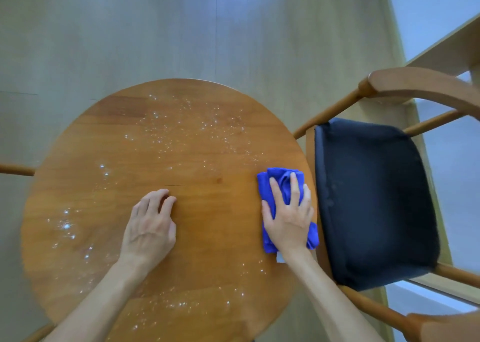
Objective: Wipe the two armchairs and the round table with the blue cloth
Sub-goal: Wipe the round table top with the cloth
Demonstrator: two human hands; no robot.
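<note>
Two bare hands at work on the round table point(207, 139), seen from above at the centre of the frame. At right, near the table's edge, right hand point(289, 214) flat with fingers spread and straight, pressing down on the bunched blue cloth point(279, 183) (a small pale tag poking out below the wrist). At lower centre, left hand point(150, 224) resting on bare wood, fingers curled under, gripping nothing. Glinting droplets point(166, 128) scattered across the upper, left and lower parts of the tabletop. At far right, just beside the table, armchair point(374, 201) with dark seat cushion and curved wooden arms. At left edge, wooden rail point(15, 169) partly hidden under the tabletop. Beneath everything, pale wood floor point(155, 29).
</note>
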